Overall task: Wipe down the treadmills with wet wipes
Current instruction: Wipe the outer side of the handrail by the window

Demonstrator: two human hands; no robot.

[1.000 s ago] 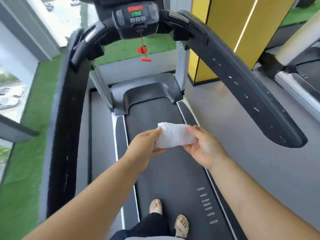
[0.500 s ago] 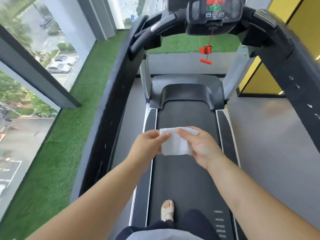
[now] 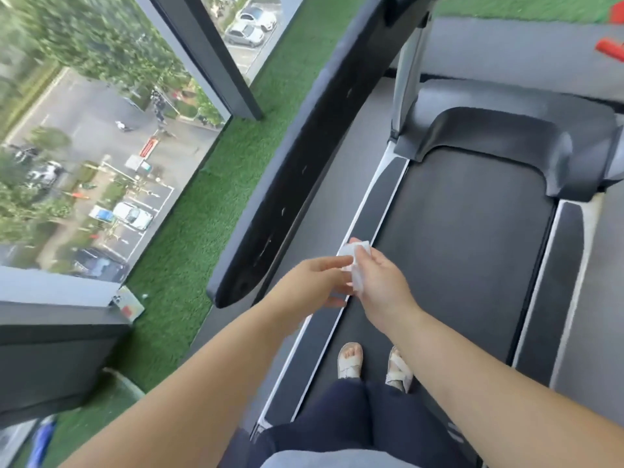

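I stand on the black treadmill belt [image 3: 466, 251]. A small white wet wipe [image 3: 357, 262], folded into a narrow pad, sits between my two hands above the left side rail [image 3: 385, 197] of the deck. My right hand [image 3: 383, 282] pinches the wipe from the right, with thumb and fingers over its top. My left hand [image 3: 315, 282] meets it from the left, its fingertips on the wipe's lower edge. The long black left handrail [image 3: 290, 170] runs diagonally just left of my hands, its rounded end close to my left wrist.
Green artificial turf [image 3: 189, 238] lies left of the treadmill, bounded by a tall window [image 3: 84, 146] with dark frames. A phone-like object [image 3: 127, 303] lies on the turf. The grey motor cover [image 3: 513, 136] is ahead, and a red safety clip [image 3: 609, 50] hangs at top right. My sandalled feet [image 3: 351, 361] stand on the belt.
My view has swung left and downward. Both hands have moved left toward the left handrail, and the wipe has been folded from a wide sheet into a smaller pad.
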